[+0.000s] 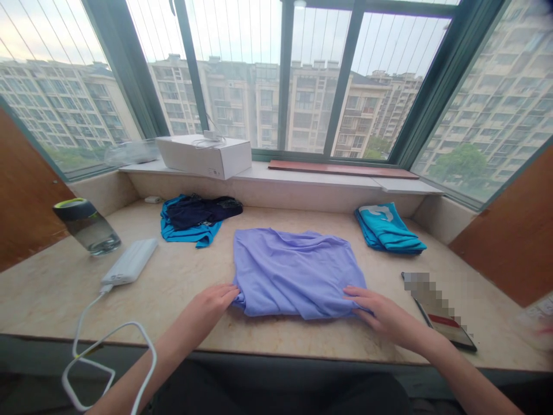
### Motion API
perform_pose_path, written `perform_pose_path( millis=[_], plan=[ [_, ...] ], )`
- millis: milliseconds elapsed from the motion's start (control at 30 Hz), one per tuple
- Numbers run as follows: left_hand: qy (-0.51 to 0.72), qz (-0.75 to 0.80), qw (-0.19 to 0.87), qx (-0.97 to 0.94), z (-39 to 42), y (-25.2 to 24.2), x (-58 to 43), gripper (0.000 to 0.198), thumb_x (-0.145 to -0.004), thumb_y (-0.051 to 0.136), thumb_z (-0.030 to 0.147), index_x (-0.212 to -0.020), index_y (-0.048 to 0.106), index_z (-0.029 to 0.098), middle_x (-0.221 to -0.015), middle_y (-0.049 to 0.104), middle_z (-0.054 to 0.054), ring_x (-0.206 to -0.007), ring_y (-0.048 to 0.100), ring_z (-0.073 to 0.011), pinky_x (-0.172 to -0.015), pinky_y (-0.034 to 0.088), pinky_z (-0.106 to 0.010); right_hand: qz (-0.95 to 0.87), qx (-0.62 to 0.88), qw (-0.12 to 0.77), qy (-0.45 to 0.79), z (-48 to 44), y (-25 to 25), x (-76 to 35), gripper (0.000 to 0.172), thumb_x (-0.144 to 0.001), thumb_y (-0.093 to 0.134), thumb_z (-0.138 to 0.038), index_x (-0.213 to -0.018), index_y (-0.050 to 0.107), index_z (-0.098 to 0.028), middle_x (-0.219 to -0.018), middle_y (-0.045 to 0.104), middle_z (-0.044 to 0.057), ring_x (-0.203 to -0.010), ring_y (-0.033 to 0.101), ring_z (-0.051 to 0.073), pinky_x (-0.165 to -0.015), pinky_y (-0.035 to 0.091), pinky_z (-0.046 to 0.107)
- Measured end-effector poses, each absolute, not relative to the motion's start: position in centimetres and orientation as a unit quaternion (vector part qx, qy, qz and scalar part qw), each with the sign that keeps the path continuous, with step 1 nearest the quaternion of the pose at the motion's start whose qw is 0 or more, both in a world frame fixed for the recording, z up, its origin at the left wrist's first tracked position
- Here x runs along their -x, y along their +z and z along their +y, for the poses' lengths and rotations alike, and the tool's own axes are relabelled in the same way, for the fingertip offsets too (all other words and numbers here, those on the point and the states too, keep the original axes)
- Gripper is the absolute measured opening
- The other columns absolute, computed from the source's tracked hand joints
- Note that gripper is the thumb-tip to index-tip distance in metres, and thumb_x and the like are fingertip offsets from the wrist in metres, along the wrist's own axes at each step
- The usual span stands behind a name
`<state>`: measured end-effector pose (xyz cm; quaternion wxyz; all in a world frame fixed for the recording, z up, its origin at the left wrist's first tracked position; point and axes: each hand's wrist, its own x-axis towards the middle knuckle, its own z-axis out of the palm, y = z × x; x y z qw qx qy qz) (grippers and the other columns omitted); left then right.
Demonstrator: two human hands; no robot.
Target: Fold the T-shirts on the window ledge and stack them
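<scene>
A lavender garment [298,271], gathered into a rough rectangle with soft wrinkles, lies flat in the middle of the stone-topped ledge. At its near left corner my left hand [218,297] closes its fingers on the bunched edge. My right hand [374,308] grips the near right corner, some fingers over the top and others below the edge. The garment's underside and the fingertips beneath the cloth are hidden. Behind it to the right sits a folded teal garment [389,227]. Back left, a dark navy garment [201,210] lies loosely over a bright blue one [190,235].
A water bottle [88,227] and a white power bank [130,262] stand at left, its cable [142,331] looping over the front edge near my left arm. A phone-like dark device [453,334] lies right. A white box [203,155] rests on the windowsill [259,176].
</scene>
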<state>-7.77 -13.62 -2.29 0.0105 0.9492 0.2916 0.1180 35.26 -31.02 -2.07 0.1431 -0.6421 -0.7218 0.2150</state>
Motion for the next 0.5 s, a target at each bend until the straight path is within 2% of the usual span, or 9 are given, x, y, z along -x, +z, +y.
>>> perform_pose_path(
  millis=[133,167,233,333,433,500],
  plan=[
    [0.081,0.349,-0.032,-0.933,-13.9,-0.1,8.9,0.036,-0.086,0.048,-0.002,-0.102,0.074,0.017,-0.109,0.076,-0.014,-0.103,0.073,-0.0282,-0.092,0.059,-0.044,-0.732,0.614,0.151,0.254,-31.2,-0.1,-35.6,0.035,-0.1,0.049,-0.038,-0.12,0.074,-0.025,-0.129,0.071,0.008,-0.121,0.064,0.03,-0.108,0.047,0.045],
    [0.076,0.357,-0.036,-0.93,-13.9,0.2,9.3,0.033,-0.086,0.051,0.0,-0.103,0.074,0.016,-0.11,0.076,-0.014,-0.104,0.072,-0.0299,-0.094,0.058,-0.046,-0.733,0.604,0.148,0.275,-31.0,0.3,-35.9,0.035,-0.099,0.05,-0.042,-0.119,0.074,-0.026,-0.126,0.072,0.007,-0.119,0.065,0.03,-0.105,0.049,0.044],
    [0.073,0.346,-0.018,-0.935,-13.9,0.5,9.9,0.03,-0.089,0.06,0.012,-0.116,0.072,0.017,-0.12,0.074,-0.014,-0.114,0.068,-0.0326,-0.101,0.054,-0.049,-0.727,0.603,0.151,0.293,-29.8,0.9,-36.7,0.039,-0.098,0.052,-0.049,-0.12,0.074,-0.026,-0.124,0.073,0.008,-0.116,0.066,0.031,-0.101,0.051,0.043],
    [0.089,0.31,0.053,-0.945,-13.6,1.1,9.1,0.049,-0.095,0.06,0.038,-0.141,0.057,0.022,-0.14,0.064,-0.01,-0.129,0.06,-0.0295,-0.109,0.049,-0.045,-0.703,0.663,0.166,0.194,-26.1,0.5,-38.1,0.041,-0.097,0.053,-0.049,-0.124,0.071,-0.024,-0.127,0.071,0.011,-0.117,0.065,0.031,-0.102,0.049,0.044],
    [0.106,0.314,0.098,-0.939,-12.6,1.1,6.3,0.052,-0.102,0.046,0.044,-0.147,0.05,0.02,-0.147,0.057,-0.01,-0.135,0.054,-0.0261,-0.114,0.043,-0.04,-0.676,0.727,0.108,0.049,-21.4,-0.9,-39.4,0.034,-0.098,0.054,-0.037,-0.124,0.071,-0.023,-0.128,0.07,0.013,-0.12,0.063,0.03,-0.106,0.045,0.042],
    [0.078,0.305,0.109,-0.943,-11.4,0.3,4.1,0.06,-0.1,0.047,0.049,-0.15,0.046,0.017,-0.154,0.049,-0.014,-0.141,0.047,-0.0288,-0.118,0.038,-0.043,-0.663,0.747,0.054,-0.008,-18.7,-1.9,-39.9,0.031,-0.096,0.057,-0.031,-0.121,0.072,-0.021,-0.129,0.069,0.014,-0.122,0.062,0.029,-0.106,0.043,0.04]
  ],
)
